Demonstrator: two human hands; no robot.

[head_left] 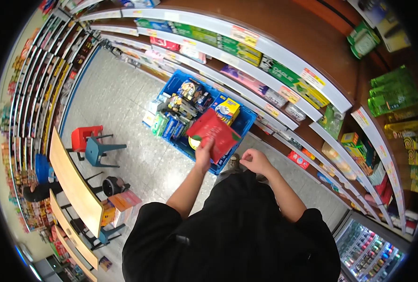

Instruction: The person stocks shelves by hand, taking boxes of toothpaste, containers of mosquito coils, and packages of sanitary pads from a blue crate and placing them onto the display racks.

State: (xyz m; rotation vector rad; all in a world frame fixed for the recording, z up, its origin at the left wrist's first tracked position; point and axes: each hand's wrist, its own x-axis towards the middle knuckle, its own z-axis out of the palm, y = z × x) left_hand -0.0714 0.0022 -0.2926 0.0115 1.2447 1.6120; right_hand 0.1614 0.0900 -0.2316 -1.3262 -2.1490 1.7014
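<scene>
My left hand (204, 154) is closed on the lower edge of a red packet (215, 133) with faint print and green at its corners. The packet is over a blue crate (250, 123) and hides part of what lies in it. Inside the crate are a yellow and blue box (226, 109), several dark packages (191, 89) and blue and green packs (173, 126). Right of the crate, my right hand (256, 161) is raised with its fingers curled in toward the thumb. I see nothing in it.
Long shelves (289, 70) with toothpaste boxes (277, 69) and bottles (392, 96) run along the right. At left are wooden tables (72, 174), a red stool (85, 137) and a blue-green stool (100, 151). A lit fridge (371, 246) stands at lower right.
</scene>
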